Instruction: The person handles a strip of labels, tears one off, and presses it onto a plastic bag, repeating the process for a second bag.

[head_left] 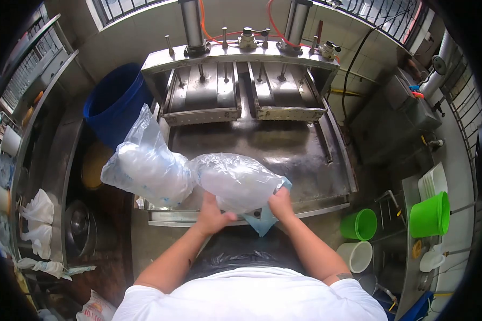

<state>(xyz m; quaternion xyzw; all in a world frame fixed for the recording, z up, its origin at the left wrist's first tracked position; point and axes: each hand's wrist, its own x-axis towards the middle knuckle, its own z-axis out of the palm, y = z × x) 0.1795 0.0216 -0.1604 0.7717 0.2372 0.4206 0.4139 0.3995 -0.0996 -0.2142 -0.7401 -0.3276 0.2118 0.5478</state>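
Observation:
A clear plastic bag (233, 179) with pale, whitish contents is held over the front of a steel worktable (225, 140). My right hand (281, 204) is closed on the bag's gathered, bluish right end, and a bluish corner of film hangs below it. My left hand (213, 215) supports the same bag at its near left side, thumb stretched out and fingers partly hidden by the plastic. Just left of it, a second filled plastic bag (150, 171) with faint blue print touches the first one. Its loose top stands upward.
Behind the worktable stands a press frame (241, 56) with two cylinders and two steel plates (203, 96). A blue barrel (110, 107) is at the left. Green buckets (359, 224) and a white bucket (354, 257) sit at the right. A steel counter (51, 144) runs along the left.

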